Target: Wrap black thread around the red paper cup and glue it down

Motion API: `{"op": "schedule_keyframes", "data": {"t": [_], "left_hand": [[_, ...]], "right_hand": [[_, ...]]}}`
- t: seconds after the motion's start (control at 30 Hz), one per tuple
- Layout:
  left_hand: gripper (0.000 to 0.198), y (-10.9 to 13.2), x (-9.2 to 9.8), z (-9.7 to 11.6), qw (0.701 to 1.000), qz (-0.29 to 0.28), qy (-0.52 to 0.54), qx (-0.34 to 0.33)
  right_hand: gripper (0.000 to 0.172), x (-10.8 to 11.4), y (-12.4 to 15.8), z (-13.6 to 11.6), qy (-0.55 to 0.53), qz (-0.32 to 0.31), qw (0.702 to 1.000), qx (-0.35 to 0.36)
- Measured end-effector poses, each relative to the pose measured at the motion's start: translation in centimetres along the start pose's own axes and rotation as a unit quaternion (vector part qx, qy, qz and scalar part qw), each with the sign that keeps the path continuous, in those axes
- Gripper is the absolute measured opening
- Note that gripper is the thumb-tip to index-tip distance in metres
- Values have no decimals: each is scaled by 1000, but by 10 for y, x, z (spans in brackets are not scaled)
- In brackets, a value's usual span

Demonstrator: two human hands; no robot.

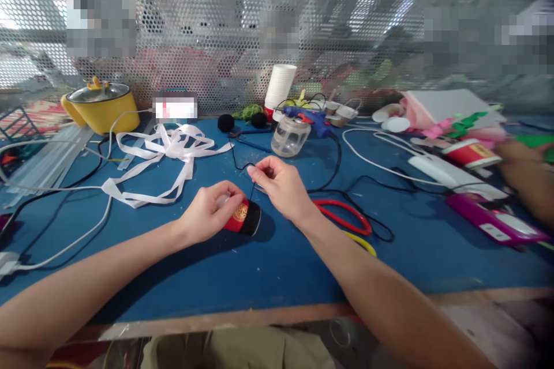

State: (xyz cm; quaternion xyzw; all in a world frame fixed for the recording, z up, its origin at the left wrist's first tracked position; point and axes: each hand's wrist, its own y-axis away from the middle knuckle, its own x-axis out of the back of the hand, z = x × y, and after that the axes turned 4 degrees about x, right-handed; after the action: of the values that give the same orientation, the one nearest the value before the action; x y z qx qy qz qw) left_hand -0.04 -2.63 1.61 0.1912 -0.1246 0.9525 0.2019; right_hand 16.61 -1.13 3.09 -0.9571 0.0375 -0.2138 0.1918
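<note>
A small red paper cup with a gold emblem lies tilted on its side, its right end covered by a black band. My left hand is closed around the cup, the thumb along its upper side. Just to the right, my right hand pinches a thin black cord between thumb and fingertips. A short stretch of the cord runs from those fingertips down to the black band. Beyond the fingers it trails loosely across the table. The cup's left end is hidden by my left hand.
White ribbon lies tangled at left, near a yellow pot. Behind my hands stand a glass jar, a blue glue gun and stacked paper cups. Red cord and a purple box lie right.
</note>
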Motion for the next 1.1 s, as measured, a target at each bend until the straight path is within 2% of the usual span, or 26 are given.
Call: {"op": "schedule_keyframes", "data": {"t": [0.37,1.1], "left_hand": [[17,3,1,-2,997,23,-9,-78],[18,8,2,-5,992,29,-30,-119]], "right_hand": [[21,-2,1,4,12,-40,999,-24],[19,-9,3,8,-16,-105,990,-97]]}}
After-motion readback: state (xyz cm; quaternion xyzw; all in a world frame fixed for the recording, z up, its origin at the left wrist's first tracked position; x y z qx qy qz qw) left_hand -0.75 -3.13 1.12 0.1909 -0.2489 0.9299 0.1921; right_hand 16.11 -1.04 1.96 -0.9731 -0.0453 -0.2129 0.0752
